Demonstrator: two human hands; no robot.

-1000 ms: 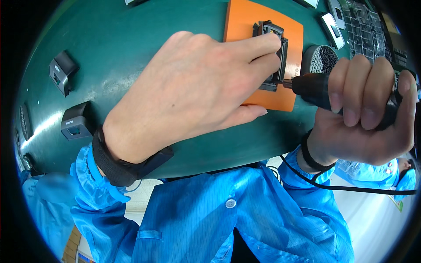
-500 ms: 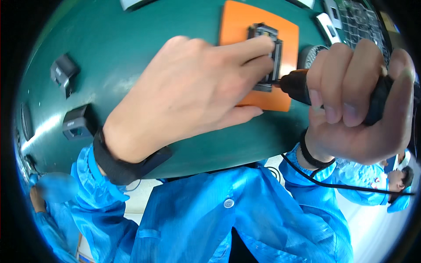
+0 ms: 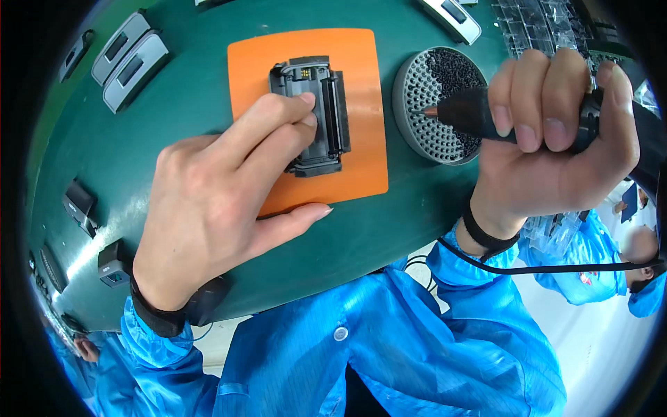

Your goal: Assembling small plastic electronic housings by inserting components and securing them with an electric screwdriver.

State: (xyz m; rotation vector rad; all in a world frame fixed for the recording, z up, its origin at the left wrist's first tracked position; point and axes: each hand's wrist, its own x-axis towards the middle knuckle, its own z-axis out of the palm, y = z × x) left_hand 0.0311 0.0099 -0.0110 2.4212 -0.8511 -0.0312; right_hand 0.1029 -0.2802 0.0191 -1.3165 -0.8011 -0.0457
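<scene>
- Our left hand (image 3: 229,201) presses fingers flat on the black part (image 3: 313,111), open, on the orange mat (image 3: 361,160).
- Our right hand (image 3: 549,146) grips the electric screwdriver (image 3: 472,111), tip over the round screw tray (image 3: 424,118) at 3 o'clock of the mat.

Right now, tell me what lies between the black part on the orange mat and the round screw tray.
In the head view, only a strip of orange mat and bare green table separate the black part from the round screw tray.

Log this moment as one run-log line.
left hand: pressing black part on orange mat | right hand: holds screwdriver, tip over screw dish
</scene>
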